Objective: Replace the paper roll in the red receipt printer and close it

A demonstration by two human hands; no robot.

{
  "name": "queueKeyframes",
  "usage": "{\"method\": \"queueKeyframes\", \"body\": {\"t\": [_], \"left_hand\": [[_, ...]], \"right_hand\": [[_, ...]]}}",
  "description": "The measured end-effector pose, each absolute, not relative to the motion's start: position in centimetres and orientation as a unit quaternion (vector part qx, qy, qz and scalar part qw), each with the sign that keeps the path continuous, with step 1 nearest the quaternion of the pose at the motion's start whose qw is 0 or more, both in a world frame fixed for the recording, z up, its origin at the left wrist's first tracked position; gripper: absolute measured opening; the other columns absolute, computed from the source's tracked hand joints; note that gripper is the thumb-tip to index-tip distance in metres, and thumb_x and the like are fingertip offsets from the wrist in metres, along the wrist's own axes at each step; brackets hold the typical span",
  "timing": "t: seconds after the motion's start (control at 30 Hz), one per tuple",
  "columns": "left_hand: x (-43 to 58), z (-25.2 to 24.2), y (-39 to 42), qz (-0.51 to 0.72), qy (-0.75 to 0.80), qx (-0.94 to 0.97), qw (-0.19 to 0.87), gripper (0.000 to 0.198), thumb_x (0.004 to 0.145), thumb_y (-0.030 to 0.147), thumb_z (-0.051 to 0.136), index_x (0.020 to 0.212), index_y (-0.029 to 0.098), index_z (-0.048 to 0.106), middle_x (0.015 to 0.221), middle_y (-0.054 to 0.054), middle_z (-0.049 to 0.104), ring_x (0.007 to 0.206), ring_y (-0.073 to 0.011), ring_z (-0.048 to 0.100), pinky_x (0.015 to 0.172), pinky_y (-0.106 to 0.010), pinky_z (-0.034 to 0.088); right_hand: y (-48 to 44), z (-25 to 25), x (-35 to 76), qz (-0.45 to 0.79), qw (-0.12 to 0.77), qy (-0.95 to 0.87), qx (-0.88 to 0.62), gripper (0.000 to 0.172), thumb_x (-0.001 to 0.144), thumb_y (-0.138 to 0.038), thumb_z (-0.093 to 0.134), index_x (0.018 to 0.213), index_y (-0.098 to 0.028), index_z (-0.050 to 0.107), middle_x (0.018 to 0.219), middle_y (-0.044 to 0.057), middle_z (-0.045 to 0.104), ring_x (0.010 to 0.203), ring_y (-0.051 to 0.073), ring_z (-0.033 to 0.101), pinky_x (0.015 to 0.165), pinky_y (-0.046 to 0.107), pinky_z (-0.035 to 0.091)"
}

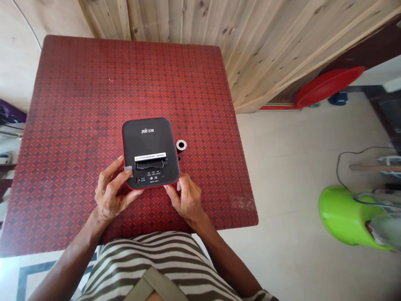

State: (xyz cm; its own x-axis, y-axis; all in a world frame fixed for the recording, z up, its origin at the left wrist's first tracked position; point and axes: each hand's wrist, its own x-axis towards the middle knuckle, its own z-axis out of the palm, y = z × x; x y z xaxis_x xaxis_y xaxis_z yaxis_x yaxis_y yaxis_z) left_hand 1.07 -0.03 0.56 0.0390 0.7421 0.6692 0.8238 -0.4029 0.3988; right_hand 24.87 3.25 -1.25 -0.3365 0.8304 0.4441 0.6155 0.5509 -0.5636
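Observation:
A black box-shaped device (149, 146) with a red rim, a slot and small buttons on top rests on the red patterned table (78, 104). My left hand (110, 192) grips its near left corner, thumb under the edge and fingers on the side. My right hand (185, 200) holds the near right corner with fingers curled against the edge. A small white ring (181, 145) lies on the table just to the right of the device.
A wooden plank wall (250, 37) stands behind the table. On the floor to the right are a green fan base (344, 217), a cable (344, 161) and a red disc (328, 83) leaning on the wall. The table's right edge is near my right arm.

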Motion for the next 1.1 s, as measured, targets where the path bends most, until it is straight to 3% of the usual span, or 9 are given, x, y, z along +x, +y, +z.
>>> {"method": "queueKeyframes", "body": {"t": [0.5, 0.8, 1.1], "left_hand": [[0.83, 0.73, 0.06, -0.424, -0.546, -0.720, 0.064, 0.063, 0.087, 0.043, 0.083, 0.142, 0.028, 0.057, 0.141, -0.011, 0.067, 0.116, -0.0270, 0.075, 0.090, -0.040, 0.068], [0.44, 0.55, -0.03, -0.433, -0.536, -0.724, 0.046, 0.068, 0.087, 0.043, 0.082, 0.148, 0.029, 0.054, 0.141, -0.011, 0.068, 0.123, -0.0270, 0.072, 0.097, -0.041, 0.066], [0.41, 0.31, -0.23, -0.429, -0.557, -0.710, 0.040, 0.065, 0.085, 0.041, 0.085, 0.142, 0.029, 0.055, 0.140, -0.011, 0.068, 0.121, -0.0284, 0.074, 0.096, -0.044, 0.067]], "right_hand": [[3.09, -1.76, 25.02, 0.145, 0.374, -0.800, -0.446, 0.018, 0.102, -0.034, 0.065, 0.111, -0.018, 0.065, 0.080, 0.002, 0.070, 0.065, 0.014, 0.064, 0.061, 0.026, 0.051], [3.06, -1.56, 25.03, 0.145, 0.364, -0.807, -0.442, 0.022, 0.099, -0.035, 0.068, 0.113, -0.018, 0.065, 0.080, 0.002, 0.070, 0.064, 0.015, 0.064, 0.059, 0.027, 0.050], [3.20, -1.60, 24.97, 0.174, 0.371, -0.795, -0.447, 0.010, 0.100, -0.026, 0.064, 0.108, -0.021, 0.063, 0.080, 0.001, 0.068, 0.064, 0.014, 0.063, 0.060, 0.026, 0.047]]}}
